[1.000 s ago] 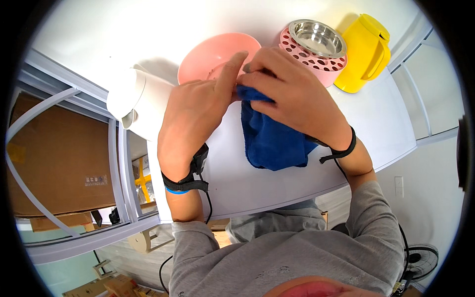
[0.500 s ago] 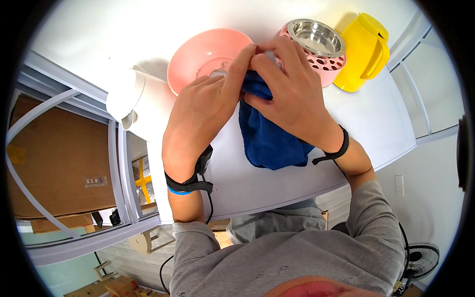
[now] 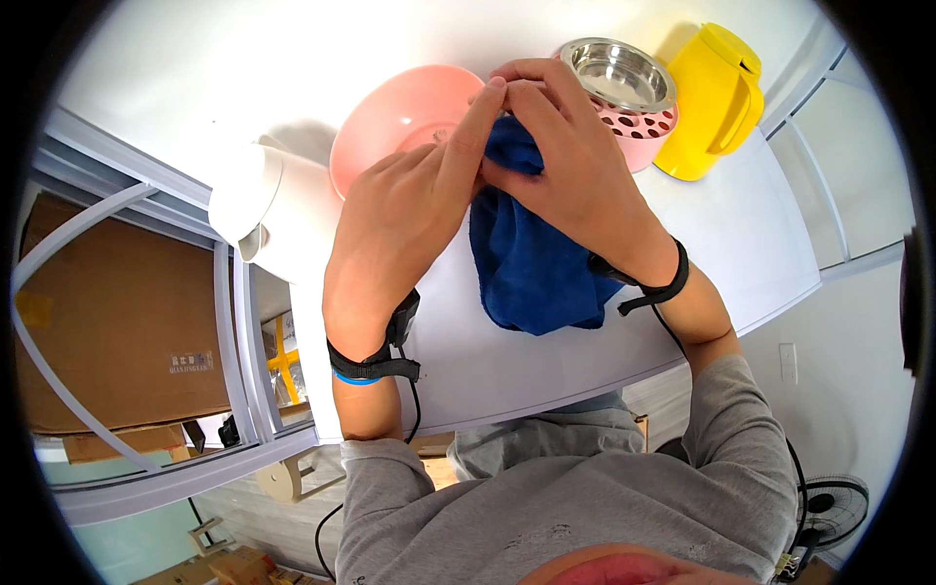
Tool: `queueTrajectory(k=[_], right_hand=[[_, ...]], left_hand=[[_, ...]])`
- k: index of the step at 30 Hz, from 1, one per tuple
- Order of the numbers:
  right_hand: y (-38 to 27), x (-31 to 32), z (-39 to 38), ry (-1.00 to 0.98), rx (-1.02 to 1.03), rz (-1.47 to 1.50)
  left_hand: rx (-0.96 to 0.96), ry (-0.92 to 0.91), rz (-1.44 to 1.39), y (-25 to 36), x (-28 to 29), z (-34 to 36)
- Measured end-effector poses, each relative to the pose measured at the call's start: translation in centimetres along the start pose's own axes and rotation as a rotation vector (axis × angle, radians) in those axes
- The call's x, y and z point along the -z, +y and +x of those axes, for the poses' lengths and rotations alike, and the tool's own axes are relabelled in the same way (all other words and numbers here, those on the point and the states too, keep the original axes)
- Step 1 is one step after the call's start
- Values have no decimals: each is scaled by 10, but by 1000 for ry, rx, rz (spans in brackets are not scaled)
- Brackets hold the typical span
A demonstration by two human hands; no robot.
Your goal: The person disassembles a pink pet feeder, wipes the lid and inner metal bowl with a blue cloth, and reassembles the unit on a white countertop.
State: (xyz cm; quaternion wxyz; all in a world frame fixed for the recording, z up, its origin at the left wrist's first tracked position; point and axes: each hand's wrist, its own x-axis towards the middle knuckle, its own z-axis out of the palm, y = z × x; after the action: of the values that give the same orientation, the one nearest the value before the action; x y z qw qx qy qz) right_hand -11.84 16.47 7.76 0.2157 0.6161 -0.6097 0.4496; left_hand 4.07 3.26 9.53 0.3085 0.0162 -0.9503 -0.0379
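A blue cloth [image 3: 541, 268] hangs from between my two hands and spreads onto the white table. My right hand [image 3: 585, 161] is closed on its bunched upper end, with the thumb pressed against the fabric and the fingers arched over the top. My left hand [image 3: 405, 210] curls in from the left, its thumb tip meeting the right fingers. The other left fingers are bent out of sight, and whatever they grip is hidden. Just beyond my left hand sits a pink bowl [image 3: 395, 122], partly covered by it.
On the left of the table [image 3: 468, 361] is a white lidded jug [image 3: 292, 210]. A steel bowl [image 3: 619, 73] rests on a pink perforated basket [image 3: 643, 146] behind my right hand, beside a yellow lidded jug [image 3: 707, 102]. A cardboard box [image 3: 122, 312] stands behind the left frame.
My right fingers have shifted over the bunched cloth. A pale thing between the hands has gone out of sight. The pink bowl appears slightly nearer.
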Motion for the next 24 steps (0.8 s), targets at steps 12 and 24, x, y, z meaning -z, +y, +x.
queueTrajectory(k=[12, 24], right_hand=[[27, 11, 10, -41, 124, 126], [32, 25, 10, -358, 231, 193]], left_hand=[[111, -52, -17, 0, 3, -1], [51, 69, -118, -6, 10, 5]])
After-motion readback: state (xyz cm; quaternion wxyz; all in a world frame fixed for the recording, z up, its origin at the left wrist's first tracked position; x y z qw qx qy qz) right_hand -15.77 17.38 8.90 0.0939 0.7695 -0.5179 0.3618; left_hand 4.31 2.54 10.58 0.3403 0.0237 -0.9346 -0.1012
